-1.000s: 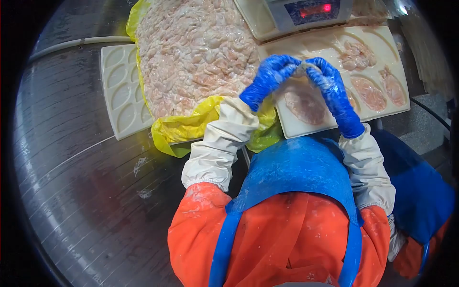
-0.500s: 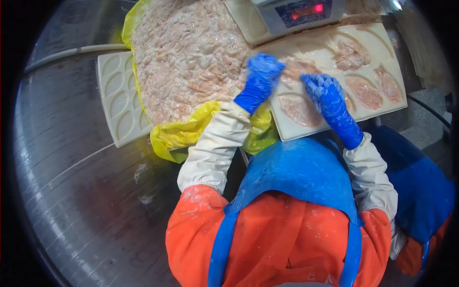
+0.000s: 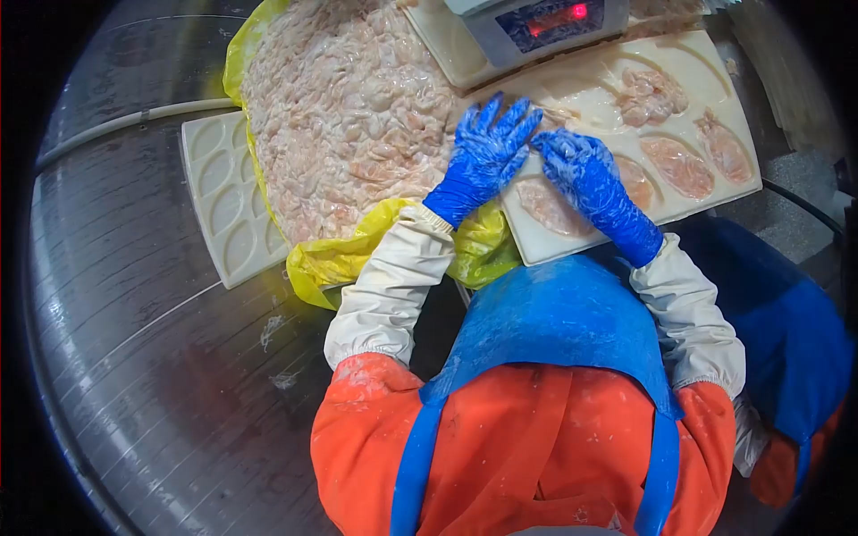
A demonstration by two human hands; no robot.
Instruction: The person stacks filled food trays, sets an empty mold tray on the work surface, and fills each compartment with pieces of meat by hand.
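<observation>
My left hand (image 3: 487, 154), in a wet blue glove, lies with its fingers spread over the left end of a white moulded tray (image 3: 534, 243), beside the meat heap. Close by on the right, my right hand (image 3: 579, 171) has its gloved fingers curled and pressed together; anything inside them is hidden. Pale pink raw meat (image 3: 559, 116), perhaps chicken, shows just beyond the fingertips. Flattened meat pieces fill several oval hollows, among them one piece (image 3: 547, 207) below my right hand and another piece (image 3: 679, 167) further right. A looser meat lump (image 3: 651, 96) sits in the back row.
A large heap of raw meat (image 3: 349, 116) rests on a yellow plastic sheet (image 3: 357, 248) to the left. Beyond the tray stands a scale (image 3: 559, 25) with a red display. A second moulded tray (image 3: 211, 239) lies far left. Another person's blue apron (image 3: 769, 313) is close at right.
My left hand has gone from closed to spread fingers. My right hand has shifted slightly left, its fingers still curled. The whole view has shifted a little.
</observation>
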